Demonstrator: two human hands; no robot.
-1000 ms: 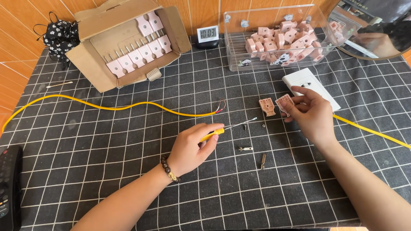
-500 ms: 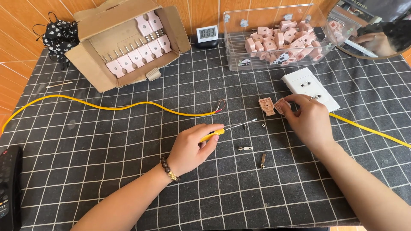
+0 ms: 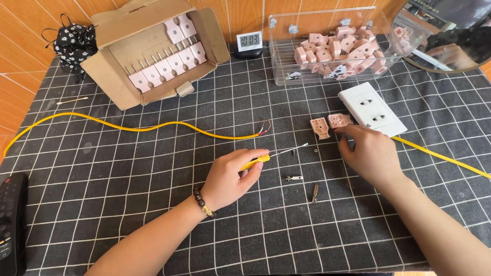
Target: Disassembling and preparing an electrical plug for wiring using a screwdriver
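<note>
1. Big picture first: the yellow cable snakes across the black grid mat, bare copper end pointing at the work spot. A careless forearm sweep could drag it and scatter everything small.
2. The left hand has its fingers closed around a yellow-handled screwdriver, shaft lying low over the mat. I judge a twitch of that tip could flick the loose bits away.
3. The right hand sits fingers curled down at a pink plug half, touching it; whether it is actually pinched I cannot tell. A second half lies just beside, by the white socket plate.
4. Smallest and riskiest: two brass pins and tiny screws lie loose between the hands. They could roll off or vanish against the dark mat.
</note>
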